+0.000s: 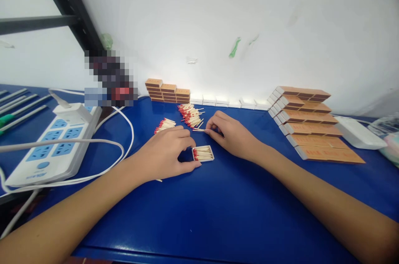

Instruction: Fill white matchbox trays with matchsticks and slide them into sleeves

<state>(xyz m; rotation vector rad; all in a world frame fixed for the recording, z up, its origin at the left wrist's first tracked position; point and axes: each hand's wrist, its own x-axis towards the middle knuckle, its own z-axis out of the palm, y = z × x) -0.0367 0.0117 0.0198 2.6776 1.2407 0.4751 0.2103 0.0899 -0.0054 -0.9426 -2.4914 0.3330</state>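
My left hand is closed about the left end of a small white matchbox tray, thumb at its near corner and fingers at its far corner. Red-headed matches lie lengthwise inside the tray. Just beyond, my right hand pinches a match between thumb and forefinger, its head pointing left. A heap of loose matches lies behind the tray. Another pile of matches is partly hidden by my left hand. A stray match pokes out below my left wrist.
Along the wall stand stacked matchboxes, a row of white trays and a stepped matchbox stack on the right. A power strip with white cables takes up the left of the blue table. A white adapter sits far right.
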